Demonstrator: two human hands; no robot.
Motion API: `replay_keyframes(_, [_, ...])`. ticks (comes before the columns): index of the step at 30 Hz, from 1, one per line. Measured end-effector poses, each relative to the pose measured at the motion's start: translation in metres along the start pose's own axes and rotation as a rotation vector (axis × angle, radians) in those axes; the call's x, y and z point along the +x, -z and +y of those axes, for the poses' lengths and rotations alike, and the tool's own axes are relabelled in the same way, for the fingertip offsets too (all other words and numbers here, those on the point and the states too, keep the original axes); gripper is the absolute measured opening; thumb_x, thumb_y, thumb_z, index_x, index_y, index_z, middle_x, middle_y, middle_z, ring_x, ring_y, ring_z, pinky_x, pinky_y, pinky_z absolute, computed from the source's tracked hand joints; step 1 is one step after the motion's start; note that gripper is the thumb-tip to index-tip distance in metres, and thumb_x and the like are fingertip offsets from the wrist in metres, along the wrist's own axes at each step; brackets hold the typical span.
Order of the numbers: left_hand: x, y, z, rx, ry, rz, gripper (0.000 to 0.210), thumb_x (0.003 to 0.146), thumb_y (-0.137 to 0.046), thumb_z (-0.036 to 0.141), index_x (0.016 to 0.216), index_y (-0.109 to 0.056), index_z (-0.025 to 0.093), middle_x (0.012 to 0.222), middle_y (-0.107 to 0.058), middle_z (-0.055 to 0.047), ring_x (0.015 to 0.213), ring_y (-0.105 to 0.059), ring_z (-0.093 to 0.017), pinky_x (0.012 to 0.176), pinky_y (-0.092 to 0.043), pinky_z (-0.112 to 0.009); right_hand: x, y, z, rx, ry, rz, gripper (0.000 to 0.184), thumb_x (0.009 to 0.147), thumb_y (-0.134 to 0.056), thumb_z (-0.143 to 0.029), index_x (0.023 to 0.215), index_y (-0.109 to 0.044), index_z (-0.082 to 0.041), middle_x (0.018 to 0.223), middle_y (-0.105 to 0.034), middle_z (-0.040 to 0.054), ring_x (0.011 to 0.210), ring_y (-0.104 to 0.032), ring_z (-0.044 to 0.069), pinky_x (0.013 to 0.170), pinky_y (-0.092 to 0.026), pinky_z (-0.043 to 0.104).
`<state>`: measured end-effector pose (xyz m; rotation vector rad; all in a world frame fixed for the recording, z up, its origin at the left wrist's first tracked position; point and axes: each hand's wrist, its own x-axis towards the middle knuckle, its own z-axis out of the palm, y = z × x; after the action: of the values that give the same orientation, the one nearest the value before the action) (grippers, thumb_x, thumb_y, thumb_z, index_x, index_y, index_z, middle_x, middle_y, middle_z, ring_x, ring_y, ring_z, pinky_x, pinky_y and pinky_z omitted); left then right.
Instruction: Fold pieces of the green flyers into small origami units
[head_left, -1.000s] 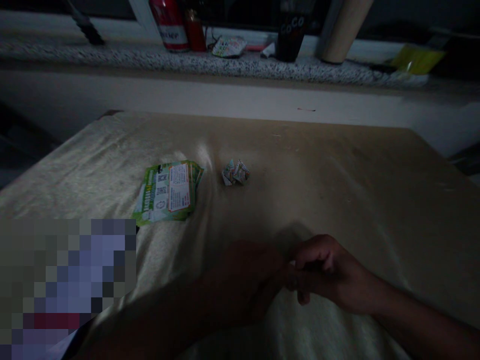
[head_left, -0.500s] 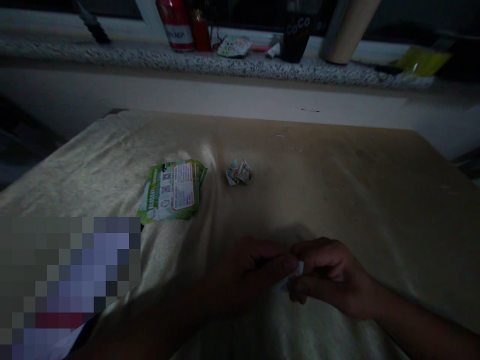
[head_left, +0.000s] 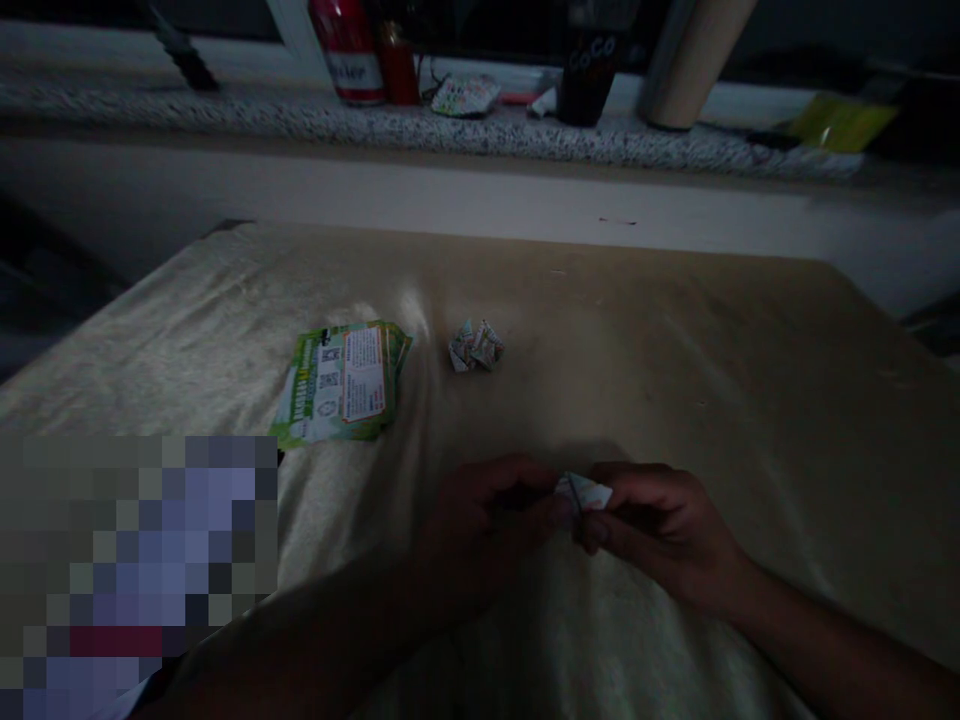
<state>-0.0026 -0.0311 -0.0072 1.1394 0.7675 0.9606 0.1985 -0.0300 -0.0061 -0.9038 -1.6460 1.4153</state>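
Observation:
A small folded piece of printed paper (head_left: 585,491) is pinched between my two hands over the near part of the table. My left hand (head_left: 499,520) grips its left end with thumb and fingers, and my right hand (head_left: 664,530) holds the right side the same way. Its upper part shows as a pale, pointed shape with a dark crease; the fingers hide the lower part. Beyond my hands lie folded paper pieces (head_left: 476,346) with small coloured print. Farther left is a stack of green printed sheets (head_left: 341,385).
A shiny beige cloth covers the table (head_left: 637,340). Along the speckled windowsill (head_left: 247,115) behind stand a red can (head_left: 349,55), a dark CoCo cup (head_left: 592,70), a tan cylinder (head_left: 701,65), a crumpled packet (head_left: 465,95) and a yellow item (head_left: 844,122). A blurred-out patch covers the lower left.
Both hands have shifted slightly up. The folded paper has turned, and its pointed upper face now shows above my fingertips, where only a narrow edge and a lower corner showed before.

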Motion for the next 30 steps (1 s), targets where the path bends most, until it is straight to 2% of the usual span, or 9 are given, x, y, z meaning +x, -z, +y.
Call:
replay_keyframes(7, [0.002,0.0016,0.0017,0.012,0.011,0.015,0.009,0.091,-0.066,0.023,0.085,-0.07,0.017,0.074,-0.074,0.001,0.066,-0.065,-0.01,0.062,-0.049,-0.019,-0.0002,-0.0012,0.0005,-0.008,-0.03,-0.007,0.02,0.092,-0.067,-0.025,0.074,-0.067,-0.016,0.066,-0.058,-0.0001,0.061,-0.052,0.011,0.055,-0.041,0.024])
replay_keyframes(10, [0.0021,0.0021,0.0026,0.086,0.01,0.04,0.011,0.089,-0.066,0.024,0.081,-0.069,0.017,0.069,-0.07,0.001,0.061,-0.061,-0.01,0.058,-0.046,-0.019,-0.0006,-0.0018,0.0008,-0.023,-0.045,-0.012,0.021,0.092,-0.067,-0.025,0.073,-0.066,-0.017,0.065,-0.058,-0.0005,0.061,-0.051,0.01,0.055,-0.04,0.024])
replay_keyframes(14, [0.0009,0.0045,-0.0003,0.306,-0.028,0.09,0.014,0.087,-0.065,0.026,0.079,-0.069,0.016,0.065,-0.064,0.001,0.059,-0.055,-0.01,0.054,-0.041,-0.02,-0.0006,-0.0025,-0.0007,0.064,-0.067,0.005,0.005,0.089,-0.071,-0.024,0.089,-0.07,-0.018,0.071,-0.066,0.0005,0.063,-0.057,0.011,0.057,-0.046,0.022])
replay_keyframes(16, [-0.0001,0.0056,-0.0015,0.392,-0.042,0.055,0.016,0.088,-0.063,0.027,0.078,-0.069,0.016,0.064,-0.063,0.001,0.058,-0.054,-0.01,0.054,-0.04,-0.021,-0.0005,-0.0022,-0.0018,0.11,-0.06,-0.003,0.009,0.088,-0.071,-0.023,0.096,-0.07,-0.019,0.078,-0.07,0.0026,0.068,-0.063,0.012,0.062,-0.05,0.023])
replay_keyframes(19, [-0.0011,0.0055,-0.0014,0.45,-0.042,0.012,0.018,0.087,-0.062,0.028,0.076,-0.068,0.015,0.063,-0.062,0.001,0.056,-0.052,-0.01,0.052,-0.038,-0.021,-0.0001,-0.0015,-0.0024,0.072,-0.047,0.006,0.006,0.09,-0.069,-0.022,0.089,-0.072,-0.018,0.075,-0.07,0.0025,0.066,-0.064,0.011,0.06,-0.05,0.021])
replay_keyframes(24, [0.0005,0.0035,-0.0008,0.434,-0.023,0.044,0.016,0.084,-0.065,0.03,0.08,-0.067,0.015,0.066,-0.063,0.0,0.059,-0.055,-0.012,0.054,-0.042,-0.022,0.0005,-0.0015,-0.001,-0.042,-0.046,0.018,0.01,0.091,-0.067,-0.022,0.084,-0.071,-0.017,0.069,-0.067,0.0014,0.06,-0.058,0.01,0.055,-0.048,0.021])
replay_keyframes(30, [0.0023,0.0041,-0.0022,0.444,-0.039,0.051,0.016,0.083,-0.065,0.029,0.076,-0.067,0.015,0.064,-0.061,0.0,0.057,-0.054,-0.012,0.053,-0.04,-0.022,-0.0001,-0.0027,0.0,-0.11,-0.049,0.027,0.015,0.091,-0.066,-0.025,0.079,-0.069,-0.017,0.065,-0.063,0.0006,0.057,-0.054,0.01,0.051,-0.044,0.022])
